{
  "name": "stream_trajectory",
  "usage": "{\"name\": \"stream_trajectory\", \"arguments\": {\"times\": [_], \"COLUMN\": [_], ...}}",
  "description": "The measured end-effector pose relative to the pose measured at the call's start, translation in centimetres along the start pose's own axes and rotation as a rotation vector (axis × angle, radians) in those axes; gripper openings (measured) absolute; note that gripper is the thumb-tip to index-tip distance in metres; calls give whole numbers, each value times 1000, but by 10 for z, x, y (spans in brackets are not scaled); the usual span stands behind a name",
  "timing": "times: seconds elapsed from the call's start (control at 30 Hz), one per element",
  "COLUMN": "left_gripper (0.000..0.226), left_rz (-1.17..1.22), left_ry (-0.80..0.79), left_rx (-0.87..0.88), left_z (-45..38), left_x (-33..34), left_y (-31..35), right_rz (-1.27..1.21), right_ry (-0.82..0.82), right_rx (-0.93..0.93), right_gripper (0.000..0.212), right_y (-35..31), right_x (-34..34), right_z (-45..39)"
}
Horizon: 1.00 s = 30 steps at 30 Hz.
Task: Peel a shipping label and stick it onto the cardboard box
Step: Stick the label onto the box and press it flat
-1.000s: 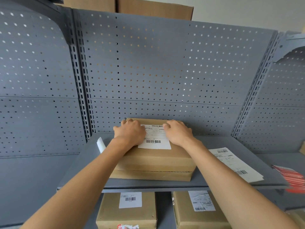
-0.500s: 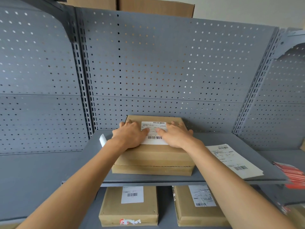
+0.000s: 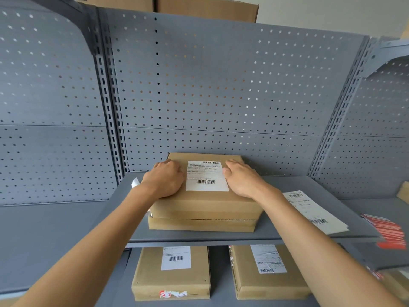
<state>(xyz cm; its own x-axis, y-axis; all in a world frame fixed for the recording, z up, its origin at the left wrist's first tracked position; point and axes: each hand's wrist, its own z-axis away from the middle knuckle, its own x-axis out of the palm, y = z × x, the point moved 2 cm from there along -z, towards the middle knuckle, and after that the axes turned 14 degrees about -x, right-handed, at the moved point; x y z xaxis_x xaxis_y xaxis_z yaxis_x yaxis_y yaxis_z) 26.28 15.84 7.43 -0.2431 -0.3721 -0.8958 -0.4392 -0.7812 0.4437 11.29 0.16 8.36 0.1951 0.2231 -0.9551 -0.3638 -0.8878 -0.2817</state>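
White label (image 3: 207, 176) flat on cardboard box (image 3: 205, 204), w/ barcodes

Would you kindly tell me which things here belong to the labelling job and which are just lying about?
Job: cardboard box, shipping label, left hand, right hand.

Lying about: label sheets, red cards, two labelled boxes below.

A grey metal shelving unit (image 3: 221, 237) fills the view. Its back is perforated panels (image 3: 221, 85) between slotted uprights (image 3: 110, 107). Above the top edge a pale wall (image 3: 332, 12) shows. Soft, even light falls on the grey metal.
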Motion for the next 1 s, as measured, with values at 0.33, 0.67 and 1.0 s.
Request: {"name": "stream_trajectory", "arguments": {"times": [0.33,0.67,1.0], "left_gripper": [85,43,80], "left_rz": [-116,-42,-36], "left_ry": [-21,-123,-175], "left_rx": [49,88,139], "left_z": [33,22,22], "left_x": [8,7,0], "left_y": [6,-6,-13], "right_rz": [76,-135,-186], "right_ry": [-69,-95,-78], "right_rx": [58,-41,-51], "right_gripper": [89,79,84], "right_y": [-18,4,2], "right_x": [5,-4,-6], "right_z": [24,36,39]}}
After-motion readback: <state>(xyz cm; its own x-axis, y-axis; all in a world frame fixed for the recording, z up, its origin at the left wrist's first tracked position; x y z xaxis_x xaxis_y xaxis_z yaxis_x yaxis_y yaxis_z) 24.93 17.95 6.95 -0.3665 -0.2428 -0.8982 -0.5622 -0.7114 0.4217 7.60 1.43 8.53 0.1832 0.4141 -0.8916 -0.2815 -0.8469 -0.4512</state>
